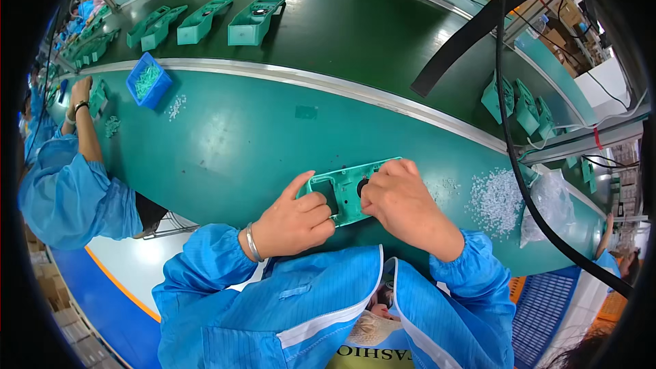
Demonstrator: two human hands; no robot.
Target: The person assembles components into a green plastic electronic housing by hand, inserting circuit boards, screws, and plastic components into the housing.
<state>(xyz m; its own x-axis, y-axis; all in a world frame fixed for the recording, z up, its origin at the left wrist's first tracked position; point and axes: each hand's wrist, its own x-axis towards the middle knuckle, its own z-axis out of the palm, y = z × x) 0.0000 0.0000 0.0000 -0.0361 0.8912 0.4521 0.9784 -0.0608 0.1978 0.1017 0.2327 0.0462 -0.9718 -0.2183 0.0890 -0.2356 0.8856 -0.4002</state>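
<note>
A green plastic housing (350, 210), a shallow shell with a rectangular opening at its left part, lies at the bench's near side between my hands. My left hand (290, 222) grips its left end, thumb along the far edge and fingers curled at the near side. Over the right part of the shell is my right hand (400, 198), its fingers closed at a round black part (363, 187) set in the shell. What those fingertips pinch, if anything, is hidden beneath the hand.
Small clear pieces (495, 201) lie heaped at right beside a plastic bag (549, 208). A blue bin (158, 91) of pale green parts stands far left. More green housings (254, 27) sit on the belt beyond the metal rail. A black cable (512, 143) hangs at right; a co-worker's arm (87, 123) reaches in at left.
</note>
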